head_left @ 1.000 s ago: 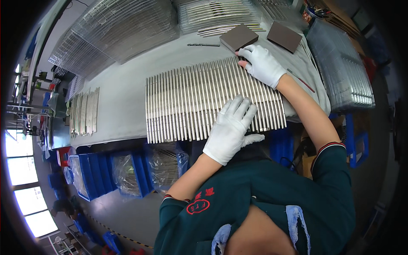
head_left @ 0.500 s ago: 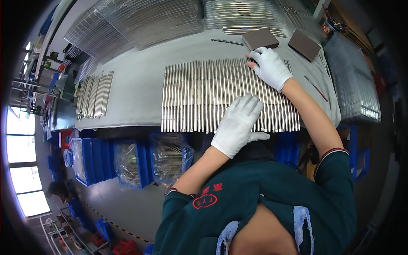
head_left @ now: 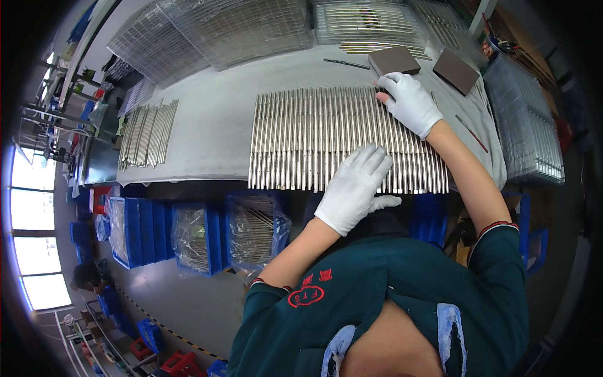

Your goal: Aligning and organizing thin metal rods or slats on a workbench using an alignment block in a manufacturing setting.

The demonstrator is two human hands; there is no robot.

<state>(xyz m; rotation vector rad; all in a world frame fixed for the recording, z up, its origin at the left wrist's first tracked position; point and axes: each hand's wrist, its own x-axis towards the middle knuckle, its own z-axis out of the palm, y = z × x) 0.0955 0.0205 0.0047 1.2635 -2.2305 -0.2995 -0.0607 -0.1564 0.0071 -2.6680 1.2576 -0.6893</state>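
A wide row of slim silvery metal rods [head_left: 295, 135] lies side by side on the grey cloth-covered table [head_left: 210, 119], their near ends by the front edge. Across the near part of the row, my left hand [head_left: 353, 191] rests flat in a white glove, fingers stretched and thumb out to the side. My right hand [head_left: 411, 107], also gloved but with bare tips at thumb and forefinger, lies at the far ends of the rods towards the right. Its fingers are slightly bent, with a gap between thumb and forefinger. Just beyond it sits a brown block [head_left: 394, 61].
A second brown block [head_left: 455, 72], a dark drill bit [head_left: 345, 63] and a thin red tool [head_left: 472, 133] lie around the row. More rods [head_left: 149, 133] are at the left. Clear plastic trays [head_left: 524, 119] stand at right and back. Blue bins [head_left: 147, 232] stand below the table's front.
The whole view has shifted slightly, so the table and rods appear a little further right. Both hands keep nearly the same places on the row.
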